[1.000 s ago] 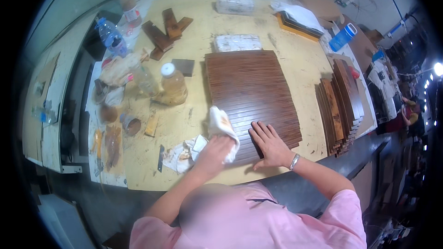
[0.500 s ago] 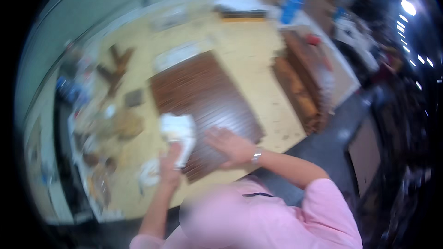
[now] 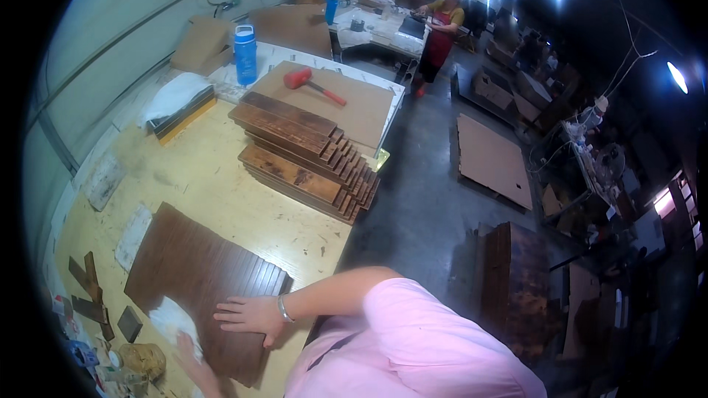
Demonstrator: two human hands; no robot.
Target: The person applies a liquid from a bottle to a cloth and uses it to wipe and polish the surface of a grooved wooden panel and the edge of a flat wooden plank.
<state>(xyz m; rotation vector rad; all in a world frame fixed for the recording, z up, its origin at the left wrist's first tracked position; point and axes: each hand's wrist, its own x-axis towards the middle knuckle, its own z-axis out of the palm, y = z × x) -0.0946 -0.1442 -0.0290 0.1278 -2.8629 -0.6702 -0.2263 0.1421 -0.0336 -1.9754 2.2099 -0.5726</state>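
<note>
A row of dark brown wooden strips (image 3: 195, 250), laid side by side as one slatted panel, lies on the pale yellow worktable. My right hand (image 3: 249, 315) rests flat on its near part, fingers spread, with a metal band round the wrist. At the panel's left edge, my left hand (image 3: 193, 361) has its fingers on a white cloth (image 3: 175, 320) that lies partly over the strips. The left fingertips are partly hidden by the cloth, and most of that forearm is out of view.
Stacked brown planks (image 3: 302, 151) stand beyond the panel, with a red mallet (image 3: 299, 79) on cardboard behind. A blue bottle (image 3: 245, 55) stands near the wall. Wood offcuts (image 3: 92, 287) and a jar (image 3: 140, 360) lie left. A person (image 3: 441, 33) works at a far table.
My view has swung to the right, bringing the aisle and the far person into sight. Both hands stay on the panel, the left still at the cloth.
</note>
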